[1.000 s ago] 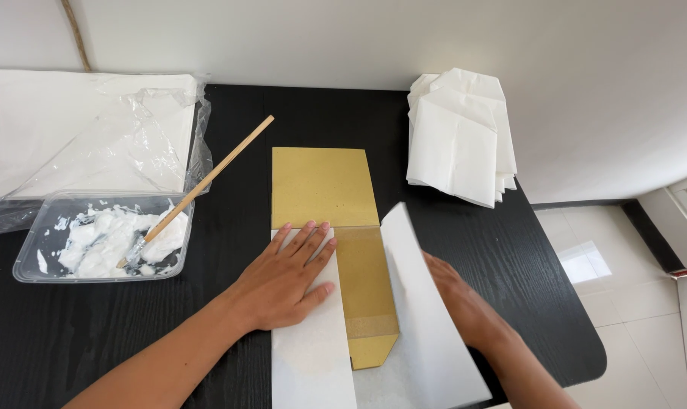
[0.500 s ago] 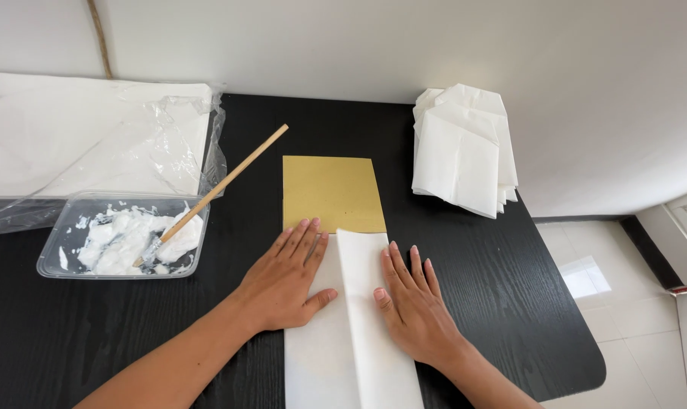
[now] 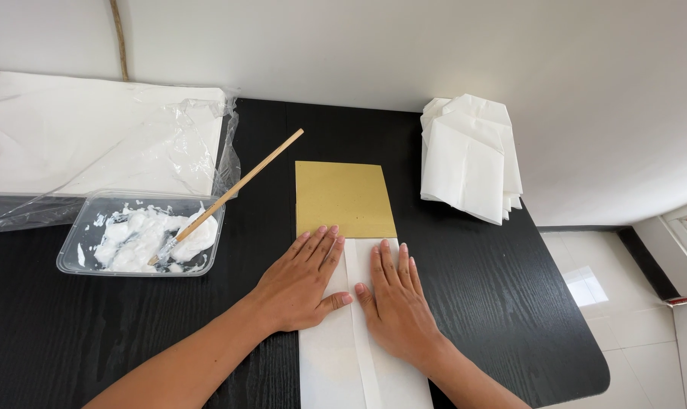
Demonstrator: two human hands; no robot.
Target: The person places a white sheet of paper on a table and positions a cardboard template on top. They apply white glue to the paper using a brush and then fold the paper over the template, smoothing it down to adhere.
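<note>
- The left hand [image 3: 302, 284] lies palm down with its fingers [image 3: 322, 244] spread flat and holding nothing; they press on the left flap of the folded white paper sheet [image 3: 358, 356], with the fingertips just reaching the lower edge of the bare mustard-yellow card rectangle [image 3: 343, 198].
- The right hand [image 3: 395, 303] lies flat in the same way, fingers [image 3: 392, 261] straight and close together, gripping nothing, on the right flap of the sheet.
- A second ago the right flap stood lifted and the yellow card showed beneath it; half a second ago it was already down. Now both flaps lie closed, meeting along a narrow overlapping seam that runs between the two thumbs, and both hands have slid a little nearer that seam.
- Judged from this, the fold over the card's lower part is made and the hands are smoothing it flat; the upper part of the card is not yet covered.
- The sheet and card lie in the middle of the black wood-grain counter [image 3: 510, 303], the sheet running off the lower edge of the view.
- To the left, well apart from the hands, a clear plastic rectangular tray [image 3: 74, 250] holds white paste, with a thin wooden-handled brush [image 3: 241, 185] leaning in it.
- Behind the tray lies a large stack of white sheets in clear plastic wrap [image 3: 101, 140].
- At the far right of the counter sits a pile of folded white paper pieces [image 3: 468, 155].
</note>
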